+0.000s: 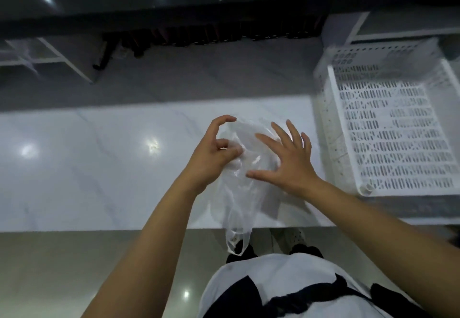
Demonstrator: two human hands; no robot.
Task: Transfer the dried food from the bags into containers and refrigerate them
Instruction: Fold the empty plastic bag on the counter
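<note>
The fingers (pixel 227 148) of the left hand (pixel 214 154) curl inward and pinch a fold of the clear plastic bag (pixel 245 183), the forefinger arched free above it; how much film they grip is hidden behind the knuckles. The right hand (pixel 290 158) is spread wide and flat, fingers splayed toward twelve o'clock, palm pressing on the bag without closing on it. The bag is thin, crumpled and almost see-through (blurred, so any contents cannot be made out); it lies on the white marble table (pixel 99 168) at the near edge, and its lower end hangs over that edge toward six o'clock. Both bare forearms reach up from the lower corners. At three o'clock from the hands a white slotted plastic crate (pixel 398 131) stands on the table, cut off by the right border. A white shoe (pixel 295 236) shows below the table edge.
</note>
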